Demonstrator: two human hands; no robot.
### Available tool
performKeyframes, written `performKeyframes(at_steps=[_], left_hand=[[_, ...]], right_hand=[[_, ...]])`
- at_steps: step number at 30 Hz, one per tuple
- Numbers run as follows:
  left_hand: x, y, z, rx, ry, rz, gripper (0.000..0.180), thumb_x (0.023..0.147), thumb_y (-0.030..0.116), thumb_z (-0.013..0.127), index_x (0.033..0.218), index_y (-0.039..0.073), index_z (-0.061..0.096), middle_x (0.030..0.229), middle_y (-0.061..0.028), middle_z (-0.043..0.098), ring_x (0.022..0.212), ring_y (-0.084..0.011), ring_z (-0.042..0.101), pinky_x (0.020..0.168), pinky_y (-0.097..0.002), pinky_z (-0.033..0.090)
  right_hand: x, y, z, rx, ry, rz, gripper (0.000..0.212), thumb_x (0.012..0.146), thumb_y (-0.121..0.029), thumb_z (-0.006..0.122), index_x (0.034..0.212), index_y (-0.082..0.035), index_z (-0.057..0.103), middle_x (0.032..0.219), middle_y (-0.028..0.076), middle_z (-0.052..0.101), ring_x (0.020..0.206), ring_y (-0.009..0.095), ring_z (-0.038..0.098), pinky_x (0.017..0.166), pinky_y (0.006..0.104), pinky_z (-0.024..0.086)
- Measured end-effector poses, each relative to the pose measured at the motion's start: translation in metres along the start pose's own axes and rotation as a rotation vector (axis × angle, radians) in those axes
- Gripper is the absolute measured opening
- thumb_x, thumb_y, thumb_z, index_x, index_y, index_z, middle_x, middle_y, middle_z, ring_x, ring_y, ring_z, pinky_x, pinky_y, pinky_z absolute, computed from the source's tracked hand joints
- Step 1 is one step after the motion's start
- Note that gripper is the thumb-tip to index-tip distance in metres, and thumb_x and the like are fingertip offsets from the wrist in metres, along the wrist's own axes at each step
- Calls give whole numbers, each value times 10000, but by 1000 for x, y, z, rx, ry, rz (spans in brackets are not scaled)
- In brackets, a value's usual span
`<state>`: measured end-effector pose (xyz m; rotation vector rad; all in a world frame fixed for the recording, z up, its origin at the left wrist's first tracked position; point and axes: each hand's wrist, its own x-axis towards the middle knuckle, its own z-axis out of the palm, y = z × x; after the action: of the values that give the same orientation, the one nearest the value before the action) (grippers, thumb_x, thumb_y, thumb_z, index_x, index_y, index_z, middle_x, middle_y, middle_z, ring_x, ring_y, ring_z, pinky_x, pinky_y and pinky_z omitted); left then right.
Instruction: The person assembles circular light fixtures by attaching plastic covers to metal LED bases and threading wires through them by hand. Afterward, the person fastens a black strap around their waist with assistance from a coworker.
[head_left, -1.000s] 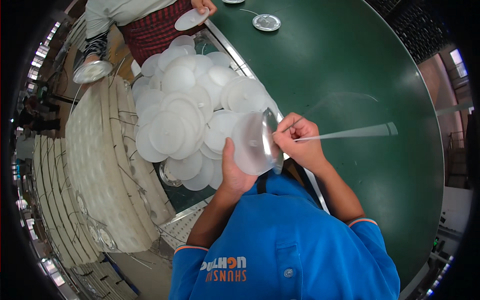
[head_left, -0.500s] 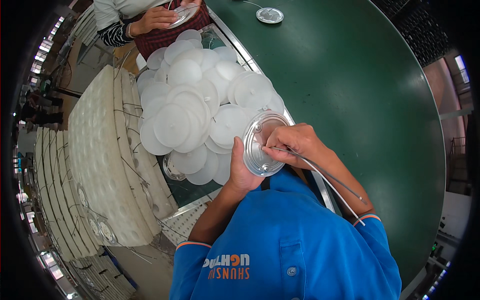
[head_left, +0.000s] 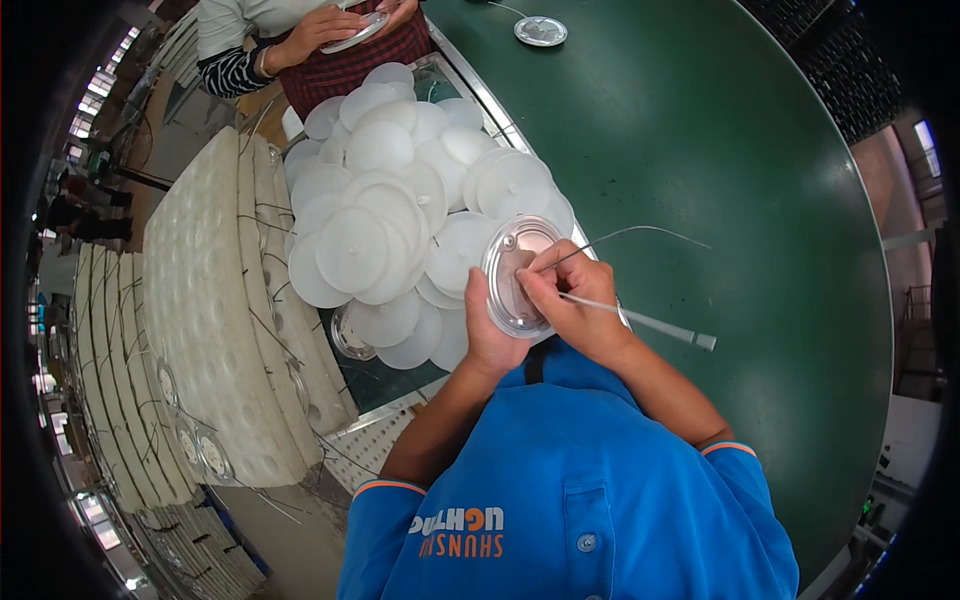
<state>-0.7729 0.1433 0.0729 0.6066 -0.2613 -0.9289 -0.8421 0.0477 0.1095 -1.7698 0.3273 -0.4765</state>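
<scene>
Here, the left hand (head_left: 493, 338) wraps the silvery round housing (head_left: 504, 272) at its eight-o'clock rim, while the right hand (head_left: 580, 302), fingertips closed, pinches a dark wire (head_left: 640, 228) over its face toward three o'clock.

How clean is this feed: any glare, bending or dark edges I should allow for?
Head view: black fills the fisheye's corners; the green table's right edge bows outward; the silver disc shows bright reflections; the pale discs blend together, low in contrast; the right-hand window glares.
</scene>
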Motion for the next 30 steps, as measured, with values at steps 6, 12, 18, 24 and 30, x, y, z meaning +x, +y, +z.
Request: performKeyframes(at_steps=[6, 12, 18, 24, 30], left_hand=[[2, 30, -14, -435, -25, -365, 877, 744, 740, 316, 1356, 113, 276, 1342, -201, 334, 1200, -468, 342, 822, -724, 331], [7, 24, -3, -344, -140, -517, 801, 811, 689, 267, 1360, 105, 259, 1345, -195, 331, 1192, -416, 384, 873, -634, 373], [-9, 2, 17, 92, 183, 149, 376, 964, 228, 340, 1231, -35, 365, 1211, -155, 464, 1117, -223, 474, 961, -382, 376], [14, -2, 17, 76, 345, 275, 219, 937, 202, 433, 1034, 11, 481, 996, -69, 554, 923, -146, 539, 847, -310, 441], [36, 2, 8, -98, 381, 240, 253, 913, 242, 491, 1001, 5, 504, 974, -78, 564, 907, -159, 546, 817, -319, 451]], right_hand=[[18, -6, -47, -189, -146, -216, 439, 717, -24, 658, 1132, -53, 519, 827, 46, 558, 692, 136, 513, 661, 233, 429], [28, -1, -25, -9, -114, 116, 174, 790, -115, 624, 924, -5, 616, 846, 83, 585, 697, 132, 543, 653, 251, 450], [40, 24, -21, 133, 208, 55, 175, 868, -188, 582, 905, -17, 587, 657, -44, 512, 544, 13, 421, 474, 170, 344], [46, 16, -13, 242, 226, 139, 183, 863, -154, 557, 902, 23, 576, 813, 82, 559, 717, 131, 523, 635, 256, 430], [42, 25, 3, 89, 427, -62, 160, 856, -127, 550, 879, 31, 566, 780, 103, 531, 703, 173, 506, 630, 273, 414]])
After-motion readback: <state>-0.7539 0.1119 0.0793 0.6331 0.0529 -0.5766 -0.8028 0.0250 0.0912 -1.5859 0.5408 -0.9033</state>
